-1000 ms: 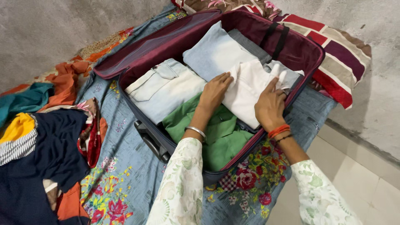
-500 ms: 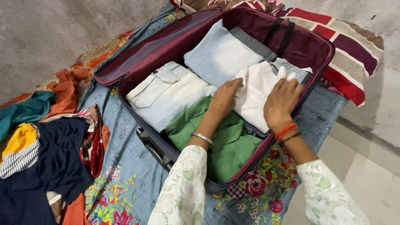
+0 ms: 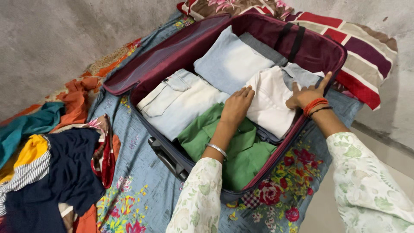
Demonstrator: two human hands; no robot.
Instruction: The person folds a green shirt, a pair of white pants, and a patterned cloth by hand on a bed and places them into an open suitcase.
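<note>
Suitcase (image 3: 321, 49) holds five folded garments — left hand (image 3: 236, 108) flat, fingers together, on white shirt (image 3: 271, 99); right hand (image 3: 307, 96) fingers spread.

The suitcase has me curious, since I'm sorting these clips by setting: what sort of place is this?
Probably a bedroom at home: the open suitcase lies on a floral bedsheet, with a striped pillow behind it and loose clothes heaped nearby.

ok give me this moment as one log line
left hand flat on white garment | right hand at its far edge, fingers spread | suitcase open | green shirt beside
</note>
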